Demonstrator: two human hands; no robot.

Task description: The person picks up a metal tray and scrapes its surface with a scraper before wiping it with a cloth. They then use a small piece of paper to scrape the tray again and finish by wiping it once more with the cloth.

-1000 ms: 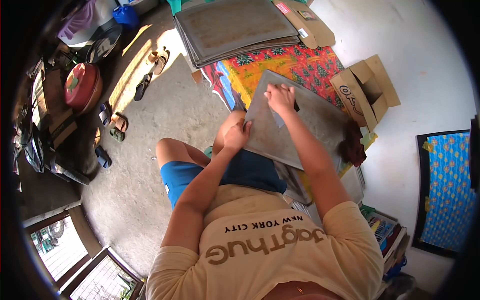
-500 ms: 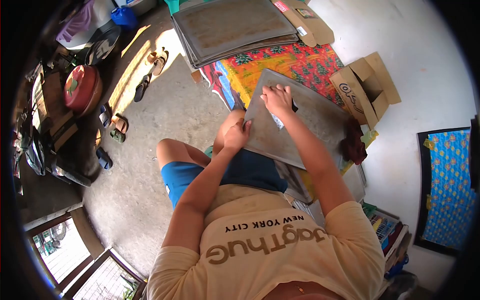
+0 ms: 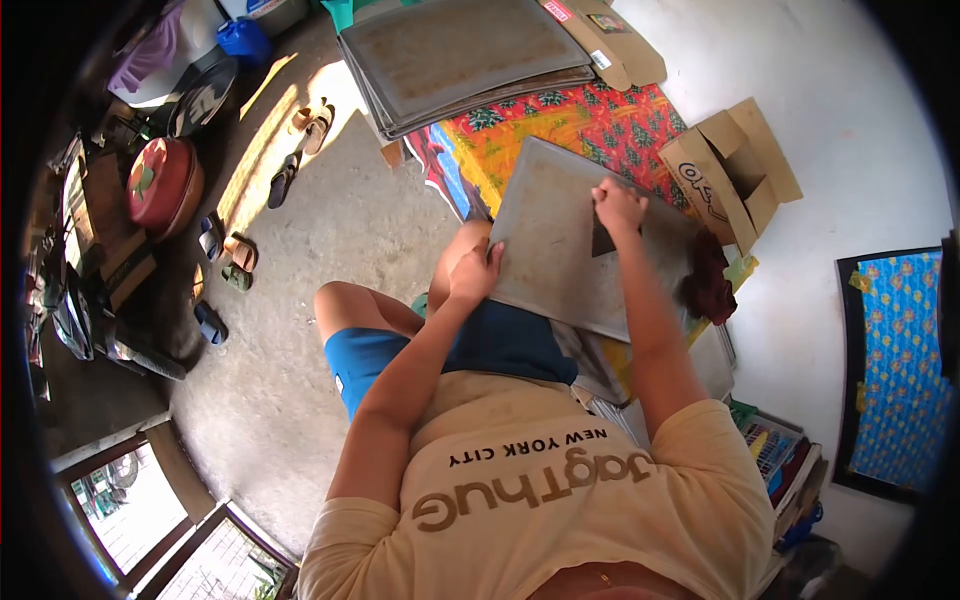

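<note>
A flat grey metal tray lies tilted across my lap and the edge of a cloth-covered table. My left hand is closed on the tray's near left edge, its thumb on top. Over the right half of the tray, my right hand is wrapped round a dark flat piece that rests against the surface; the fingers hide most of it. A dark red cloth is bunched at the tray's right edge.
Several similar trays are stacked at the table's far end, beside a flattened carton. An open cardboard box stands near the wall at the right. Slippers and a red round container are on the left.
My right hand has moved right across the tray with the dark piece, from the upper middle to the right half. My left hand has stayed on the edge.
</note>
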